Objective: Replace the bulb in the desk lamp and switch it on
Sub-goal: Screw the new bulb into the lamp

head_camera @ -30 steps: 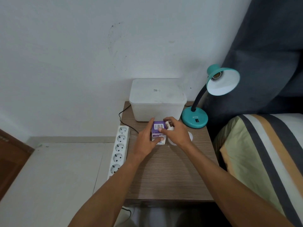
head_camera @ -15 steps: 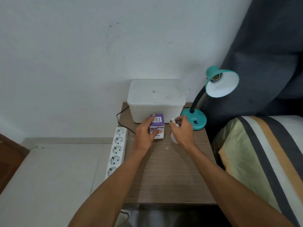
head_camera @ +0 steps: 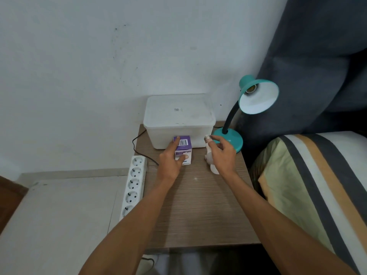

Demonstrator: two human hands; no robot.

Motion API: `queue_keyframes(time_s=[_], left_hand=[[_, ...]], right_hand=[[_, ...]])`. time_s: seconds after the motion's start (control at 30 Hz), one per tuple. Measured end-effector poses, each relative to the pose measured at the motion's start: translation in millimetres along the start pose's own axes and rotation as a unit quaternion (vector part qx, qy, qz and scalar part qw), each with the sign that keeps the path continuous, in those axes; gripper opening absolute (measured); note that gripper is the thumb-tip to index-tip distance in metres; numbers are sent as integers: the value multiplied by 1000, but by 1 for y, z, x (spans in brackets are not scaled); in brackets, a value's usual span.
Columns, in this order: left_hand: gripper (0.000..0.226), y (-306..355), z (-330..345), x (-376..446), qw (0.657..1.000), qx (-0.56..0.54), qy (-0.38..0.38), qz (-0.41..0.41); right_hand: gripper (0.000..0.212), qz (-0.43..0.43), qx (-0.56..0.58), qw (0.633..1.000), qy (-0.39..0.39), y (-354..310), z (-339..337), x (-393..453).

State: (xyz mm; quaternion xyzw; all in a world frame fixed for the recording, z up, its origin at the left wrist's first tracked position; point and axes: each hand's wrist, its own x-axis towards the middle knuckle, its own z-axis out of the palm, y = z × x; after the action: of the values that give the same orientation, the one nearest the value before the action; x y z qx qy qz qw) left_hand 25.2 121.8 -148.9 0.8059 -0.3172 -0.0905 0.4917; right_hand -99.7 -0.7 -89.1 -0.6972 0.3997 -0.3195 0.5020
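A: Surface and room?
B: Wood-grain bench (head_camera: 198, 211) against a white wall (head_camera: 99, 66). White tub (head_camera: 178, 120) at the back, teal lamp (head_camera: 228, 139) at its right, its socket (head_camera: 250, 88) bare. Power strip (head_camera: 133, 181) on the left edge; bed (head_camera: 317, 185) on the right.

A: Hands?
B: Left hand (head_camera: 170, 161) grips the purple box (head_camera: 183, 150), standing on the bench. Right hand (head_camera: 222, 155) holds the bulb (head_camera: 209, 153), screw cap up, beside the box.

A: Obscured?
B: Bulb globe mostly behind the palm. Box print is illegible.
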Motion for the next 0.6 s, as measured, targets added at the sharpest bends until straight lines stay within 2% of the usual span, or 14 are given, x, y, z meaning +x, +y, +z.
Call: queue_keyframes(time_s=[0.13,0.27,0.4,0.6], left_hand=[[94,12,-6,-8,1000,14,3,16],[99,30,-10,-19,996,50,34,63],[100,62,-5,-16,970,132,63,195],[101,129,21,24,928,170,-12,330]], right_hand=[[43,58,8,998,-8,-3,-11,-4],[62,29,9,999,-19,-18,-38,-4],[60,-46,22,997,53,-34,-69,-1],[56,-77,21,983,163,-58,-110,21]])
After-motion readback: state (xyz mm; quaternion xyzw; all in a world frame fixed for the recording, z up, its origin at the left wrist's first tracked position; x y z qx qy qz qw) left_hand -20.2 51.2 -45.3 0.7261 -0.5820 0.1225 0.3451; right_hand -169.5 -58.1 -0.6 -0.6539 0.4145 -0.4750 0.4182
